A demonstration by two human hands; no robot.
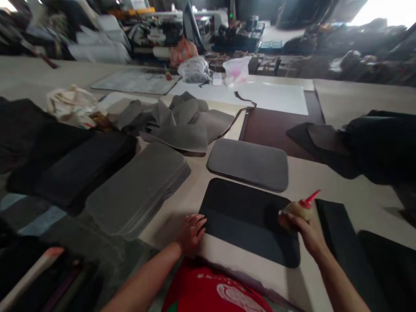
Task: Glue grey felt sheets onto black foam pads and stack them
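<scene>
A dark, round-cornered panel [247, 221] lies flat in front of me on the pale table. My left hand [191, 232] rests at the panel's left edge, its fingers lying flat and nothing held. Over the panel's right end, my right hand [300, 223] is wrapped round a squeeze bottle [300, 209] whose red nozzle points up and to the right. Just behind the panel sits a small stack of grey rounded pieces [248, 164]. A taller stack of grey panels [139, 186] is to the left of my left hand.
Crumpled grey material [182, 121] lies behind the stacks. Black material [383, 147] is at the right, and a dark folded pile [87, 164] at the left. Plastic bags [236, 71] and a marked board [134, 81] sit farther back. A dark strip [344, 234] lies beside my right forearm.
</scene>
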